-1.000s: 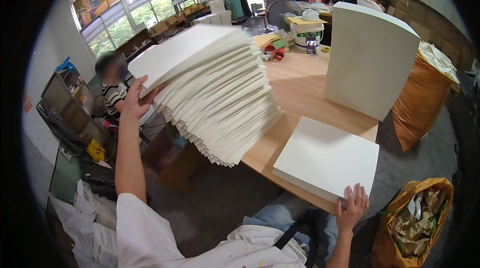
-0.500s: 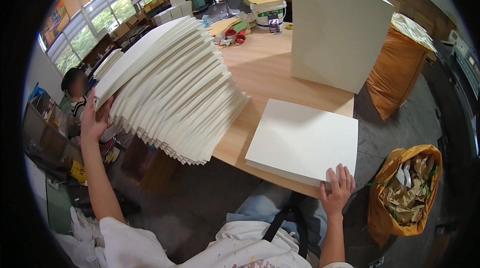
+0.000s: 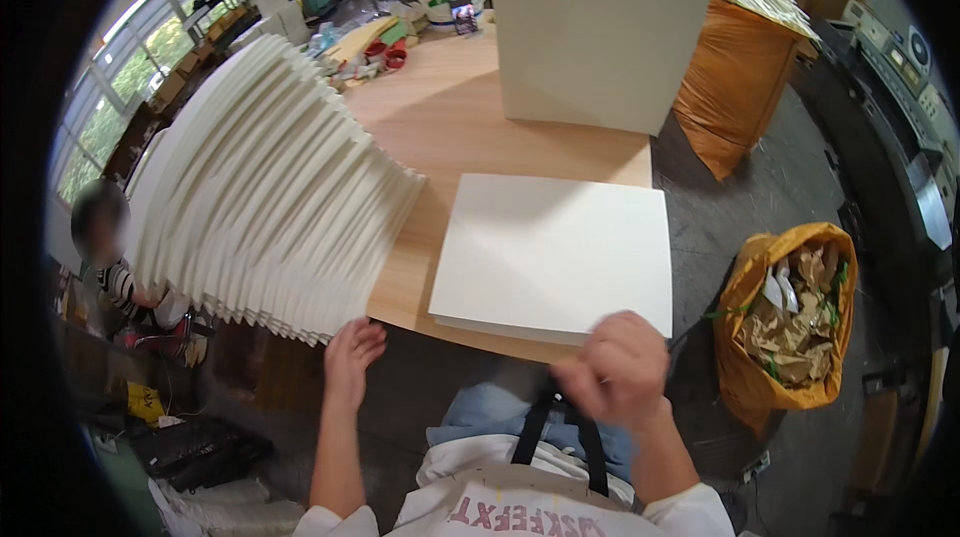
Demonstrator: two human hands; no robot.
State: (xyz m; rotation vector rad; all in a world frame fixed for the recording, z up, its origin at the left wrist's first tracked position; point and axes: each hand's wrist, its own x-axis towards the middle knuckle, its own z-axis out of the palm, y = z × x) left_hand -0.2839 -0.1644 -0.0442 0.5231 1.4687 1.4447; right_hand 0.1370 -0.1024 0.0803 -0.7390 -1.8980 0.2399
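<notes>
Fanned sheets [image 3: 265,197] slanting toward left hand [image 3: 350,352]

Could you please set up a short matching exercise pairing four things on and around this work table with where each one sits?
Things:
1. fanned stack of white sheets
2. flat white stack
3. tall white block
4. orange sack of paper scraps

Places:
A. on the floor, right of the table
B. upright at the table's far side
C. overhanging the table's left edge
D. flat at the near edge

Pairs: 1-C, 2-D, 3-B, 4-A

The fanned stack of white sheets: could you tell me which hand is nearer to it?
Left. The left hand is right under the fanned stack, at its lower edge; the right hand is off to the side, by the flat white stack.
</notes>
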